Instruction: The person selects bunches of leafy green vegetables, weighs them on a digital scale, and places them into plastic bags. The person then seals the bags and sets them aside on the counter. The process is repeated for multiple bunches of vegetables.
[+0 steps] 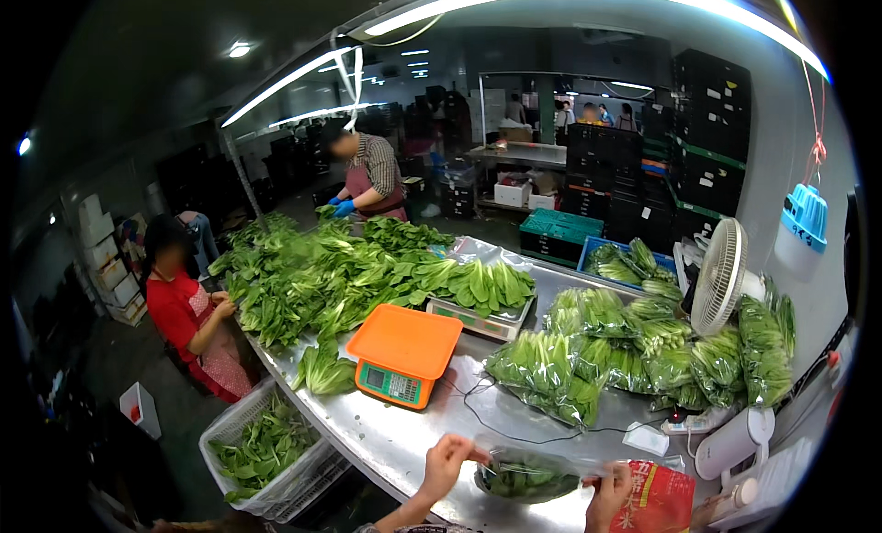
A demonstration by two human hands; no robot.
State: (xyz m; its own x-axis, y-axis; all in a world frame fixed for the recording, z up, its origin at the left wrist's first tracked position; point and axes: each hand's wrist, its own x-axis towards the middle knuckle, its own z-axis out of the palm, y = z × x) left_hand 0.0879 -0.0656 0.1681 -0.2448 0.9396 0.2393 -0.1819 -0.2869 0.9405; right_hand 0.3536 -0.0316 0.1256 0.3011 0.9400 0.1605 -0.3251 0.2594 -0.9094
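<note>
In front of me at the near table edge lies a transparent plastic bag (525, 476) with leafy greens inside. My left hand (447, 466) pinches the upper left side of the bag. At its right end, my right hand (608, 498) has its fingers closed on the plastic. The film stretches between both hands. A red printed package (660, 498) lies just beyond my right hand. An orange-topped digital scale (404, 340) stands farther off, left of the hands. Several bags of greens (542, 372) are piled ahead to the right.
Loose leafy greens (312, 276) heap across the steel table (386, 446); some lie on a second scale (478, 320). A black cable, a fan (719, 276) and a white kettle (735, 446) are on the right. A crate of greens (216, 432) stands left. Two co-workers stand by the heap.
</note>
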